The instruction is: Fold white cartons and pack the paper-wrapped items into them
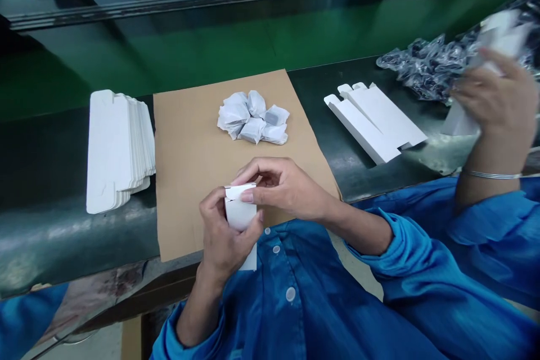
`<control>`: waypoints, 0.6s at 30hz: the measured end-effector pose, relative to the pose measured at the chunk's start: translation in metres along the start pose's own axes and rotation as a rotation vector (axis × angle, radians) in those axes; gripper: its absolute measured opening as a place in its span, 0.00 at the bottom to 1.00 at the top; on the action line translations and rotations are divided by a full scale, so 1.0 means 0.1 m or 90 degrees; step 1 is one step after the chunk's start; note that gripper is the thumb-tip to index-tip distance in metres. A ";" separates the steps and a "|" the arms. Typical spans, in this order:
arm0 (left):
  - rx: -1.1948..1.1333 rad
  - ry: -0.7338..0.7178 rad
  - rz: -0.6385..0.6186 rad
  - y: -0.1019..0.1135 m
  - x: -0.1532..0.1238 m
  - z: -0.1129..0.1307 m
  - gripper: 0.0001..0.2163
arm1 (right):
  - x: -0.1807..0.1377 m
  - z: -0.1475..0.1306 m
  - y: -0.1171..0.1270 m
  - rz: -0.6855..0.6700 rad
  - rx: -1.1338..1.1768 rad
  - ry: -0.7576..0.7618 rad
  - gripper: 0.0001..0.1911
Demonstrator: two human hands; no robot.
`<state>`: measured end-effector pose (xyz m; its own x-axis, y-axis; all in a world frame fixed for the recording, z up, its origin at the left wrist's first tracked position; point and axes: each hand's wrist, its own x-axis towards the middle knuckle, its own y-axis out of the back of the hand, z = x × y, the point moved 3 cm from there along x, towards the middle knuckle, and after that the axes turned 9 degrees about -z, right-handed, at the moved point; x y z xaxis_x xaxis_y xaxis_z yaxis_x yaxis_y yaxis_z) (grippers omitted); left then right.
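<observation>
A small white carton [240, 216] stands upright close to my chest. My left hand [223, 236] is wrapped round its body. My right hand [280, 185] is curled over the carton's top, with the fingertips pinching its upper flap. Both hands hover over the near edge of a brown cardboard sheet [189, 146]. A heap of several small white wrapped packets [253, 118] lies on that sheet beyond my hands.
A stack of flat white carton blanks [116, 149] lies left of the cardboard; a few more blanks [375, 118] lie to its right. At far right a co-worker's hand [498, 101] with a bracelet holds white material beside crinkled clear plastic bags [426, 62]. A green conveyor belt [211, 50] runs behind.
</observation>
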<state>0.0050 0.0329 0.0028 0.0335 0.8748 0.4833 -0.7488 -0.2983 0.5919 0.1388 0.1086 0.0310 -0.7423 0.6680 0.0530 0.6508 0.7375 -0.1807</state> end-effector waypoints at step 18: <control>0.055 0.068 -0.119 0.02 -0.14 -0.06 0.42 | -0.17 0.10 -0.16 0.071 -0.393 0.291 0.09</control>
<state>-0.0009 0.0224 -0.0067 0.0920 0.9520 0.2919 -0.6761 -0.1555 0.7202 0.1391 0.0843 0.0236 -0.6154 0.6170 0.4904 0.7880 0.4960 0.3648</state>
